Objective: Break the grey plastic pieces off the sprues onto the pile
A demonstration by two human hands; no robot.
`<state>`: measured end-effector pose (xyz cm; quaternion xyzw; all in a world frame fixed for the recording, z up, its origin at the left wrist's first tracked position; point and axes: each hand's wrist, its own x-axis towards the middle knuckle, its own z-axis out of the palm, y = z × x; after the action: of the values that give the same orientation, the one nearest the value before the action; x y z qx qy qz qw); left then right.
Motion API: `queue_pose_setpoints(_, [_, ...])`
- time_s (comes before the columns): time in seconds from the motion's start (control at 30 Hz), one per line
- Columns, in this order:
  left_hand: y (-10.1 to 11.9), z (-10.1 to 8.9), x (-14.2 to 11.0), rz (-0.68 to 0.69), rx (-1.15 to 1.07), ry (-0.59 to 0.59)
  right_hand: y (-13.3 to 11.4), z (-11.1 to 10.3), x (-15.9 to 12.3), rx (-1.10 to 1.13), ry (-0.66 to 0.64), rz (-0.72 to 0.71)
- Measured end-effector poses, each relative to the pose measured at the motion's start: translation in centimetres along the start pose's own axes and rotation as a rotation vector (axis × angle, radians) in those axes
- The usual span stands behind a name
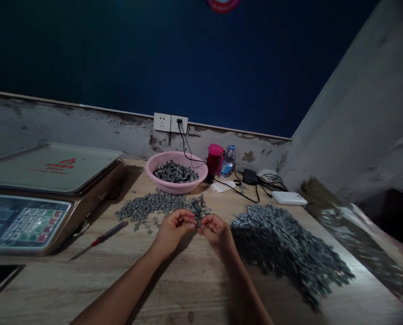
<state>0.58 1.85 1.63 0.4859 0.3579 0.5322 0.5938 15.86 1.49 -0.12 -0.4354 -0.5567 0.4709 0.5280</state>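
Observation:
My left hand [173, 229] and my right hand [216, 230] meet just above the wooden table [188, 284], fingertips pinched together on a small grey metal part [197, 222]. Behind the hands lies a spread of small grey metal parts [154, 204]. A much larger heap of the same parts [286, 246] lies to the right of my right hand. A pink basket [176, 173] with more parts stands further back.
A weighing scale [42, 194] with a keypad fills the left side. A red-handled screwdriver [100, 239] lies beside it. At the back stand a pink cup [214, 159], a water bottle [227, 161], a white box [289, 197] and cables from a wall socket [171, 122]. A clear bag [364, 243] lies at right.

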Motion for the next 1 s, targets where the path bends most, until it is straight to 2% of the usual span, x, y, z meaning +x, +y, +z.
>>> queue_pose_setpoints(0.13, [-0.2, 0.3, -0.1, -0.066, -0.107, 0.040, -0.6, -0.1, -0.2, -0.099, 0.017, -0.037])
queue_pose_setpoints(0.27, [-0.3, 0.5, -0.3, 0.004, -0.090, 0.058, -0.2, -0.2, 0.0, -0.125, 0.015, -0.059])
queue_pose_setpoints(0.47, [-0.9, 0.6, -0.3, 0.053, 0.074, 0.002, 0.9, 0.2, 0.2, -0.091, -0.042, -0.051])
queue_pose_setpoints(0.73, [-1.7, 0.3, -0.3, 0.114, 0.092, 0.093, 0.2, 0.1, -0.1, -0.128, -0.079, -0.028])
queue_pose_setpoints(1.0, [-0.9, 0.7, -0.4, 0.024, 0.080, 0.090, 0.3, 0.3, 0.0, -0.196, -0.033, 0.018])
